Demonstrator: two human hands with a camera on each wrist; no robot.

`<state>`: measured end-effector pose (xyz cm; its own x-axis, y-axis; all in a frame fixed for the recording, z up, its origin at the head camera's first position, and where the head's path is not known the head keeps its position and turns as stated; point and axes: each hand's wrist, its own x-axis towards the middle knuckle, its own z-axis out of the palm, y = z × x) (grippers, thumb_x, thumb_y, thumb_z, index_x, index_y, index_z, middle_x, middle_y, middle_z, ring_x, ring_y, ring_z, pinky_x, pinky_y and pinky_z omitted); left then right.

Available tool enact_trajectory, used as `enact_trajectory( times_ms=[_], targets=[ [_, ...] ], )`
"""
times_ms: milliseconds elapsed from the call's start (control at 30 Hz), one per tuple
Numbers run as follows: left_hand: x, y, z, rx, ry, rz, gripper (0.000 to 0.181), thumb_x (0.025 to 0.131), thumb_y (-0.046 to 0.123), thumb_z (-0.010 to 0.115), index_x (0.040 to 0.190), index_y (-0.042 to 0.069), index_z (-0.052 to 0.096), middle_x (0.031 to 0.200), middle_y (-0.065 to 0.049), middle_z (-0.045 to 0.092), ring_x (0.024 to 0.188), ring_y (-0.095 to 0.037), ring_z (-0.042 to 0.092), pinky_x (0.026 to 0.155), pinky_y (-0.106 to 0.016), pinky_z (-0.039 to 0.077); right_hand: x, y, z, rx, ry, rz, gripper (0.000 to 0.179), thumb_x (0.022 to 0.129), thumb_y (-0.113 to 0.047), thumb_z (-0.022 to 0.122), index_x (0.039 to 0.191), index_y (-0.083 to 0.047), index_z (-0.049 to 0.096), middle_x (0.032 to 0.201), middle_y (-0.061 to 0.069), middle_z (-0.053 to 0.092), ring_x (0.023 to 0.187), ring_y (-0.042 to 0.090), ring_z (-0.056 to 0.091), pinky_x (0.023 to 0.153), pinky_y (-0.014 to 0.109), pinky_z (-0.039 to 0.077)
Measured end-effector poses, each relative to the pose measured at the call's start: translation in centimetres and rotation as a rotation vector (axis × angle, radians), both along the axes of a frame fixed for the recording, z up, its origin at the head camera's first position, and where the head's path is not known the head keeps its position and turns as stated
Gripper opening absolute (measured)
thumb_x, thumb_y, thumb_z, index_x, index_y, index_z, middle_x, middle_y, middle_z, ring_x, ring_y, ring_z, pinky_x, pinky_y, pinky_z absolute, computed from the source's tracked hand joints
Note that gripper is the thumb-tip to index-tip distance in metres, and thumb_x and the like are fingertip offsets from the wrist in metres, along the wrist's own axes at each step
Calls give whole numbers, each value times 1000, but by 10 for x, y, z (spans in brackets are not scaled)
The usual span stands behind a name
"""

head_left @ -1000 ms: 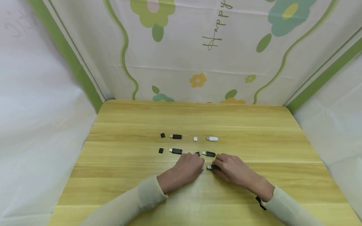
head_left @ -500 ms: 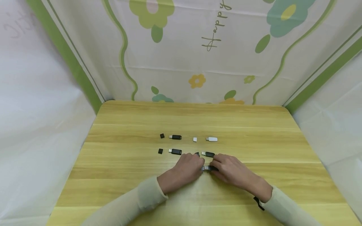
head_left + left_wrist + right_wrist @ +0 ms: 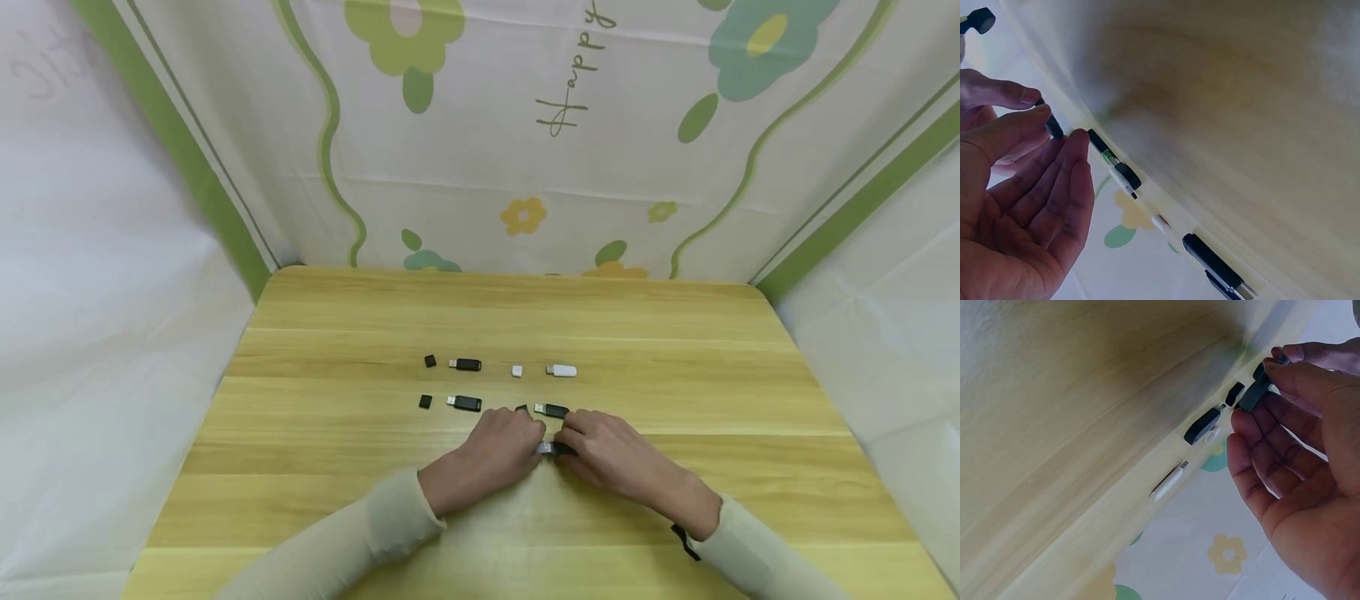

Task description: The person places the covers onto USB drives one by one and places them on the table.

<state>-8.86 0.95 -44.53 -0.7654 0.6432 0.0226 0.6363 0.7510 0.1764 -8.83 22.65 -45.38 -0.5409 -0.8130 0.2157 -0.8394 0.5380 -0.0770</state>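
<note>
In the head view my right hand (image 3: pixel 611 454) pinches a black USB flash drive (image 3: pixel 564 448), its metal plug pointing left. My left hand (image 3: pixel 498 450) lies close on the left and pinches a small piece, probably the drive's cap, mostly hidden by the fingers. Plug and piece meet between the two hands; how far one sits inside the other I cannot tell. The right wrist view shows the dark drive (image 3: pixel 1255 392) between thumb and fingers. Just beyond the hands lies another black flash drive (image 3: pixel 551 410), with a dark cap (image 3: pixel 522 409) partly behind my left knuckles.
Two black flash drives (image 3: pixel 465 403) lie to the left, each with a black cap (image 3: pixel 425 402) beside its plug. Farther back are a white flash drive (image 3: pixel 562 371) and its white cap (image 3: pixel 517 372). A printed curtain stands behind the wooden table (image 3: pixel 637 325).
My right hand has moved slightly left with the flash drive, closing the gap between its plug and my left fingers. The left hand has hardly moved.
</note>
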Motion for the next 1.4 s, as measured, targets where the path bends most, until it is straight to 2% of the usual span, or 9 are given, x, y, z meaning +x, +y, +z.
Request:
enact_trajectory(
  times_ms=[433, 1033, 1400],
  targets=[
    [0, -1, 1, 23, 24, -18, 32, 95, 23, 78, 70, 18, 59, 60, 8, 44, 52, -6, 32, 44, -23, 30, 0, -1, 2, -4, -26, 1, 21, 84, -13, 91, 96, -6, 76, 91, -1, 63, 78, 6, 54, 64, 22, 52],
    [1, -4, 2, 34, 51, -54, 32, 96, 25, 79, 71, 18, 61, 61, 8, 47, 53, -6, 32, 46, -23, 32, 1, -1, 3, -14, 2, 32, 21, 83, -12, 91, 96, -7, 75, 91, -2, 61, 77, 6, 53, 64, 22, 51],
    [3, -4, 1, 34, 80, -64, 26, 95, 20, 78, 73, 17, 65, 62, 7, 50, 53, -7, 35, 45, -23, 34, 1, -3, 5, -2, 23, 44, 21, 83, -14, 91, 95, -7, 75, 91, -1, 62, 77, 7, 55, 64, 23, 51]
  ],
)
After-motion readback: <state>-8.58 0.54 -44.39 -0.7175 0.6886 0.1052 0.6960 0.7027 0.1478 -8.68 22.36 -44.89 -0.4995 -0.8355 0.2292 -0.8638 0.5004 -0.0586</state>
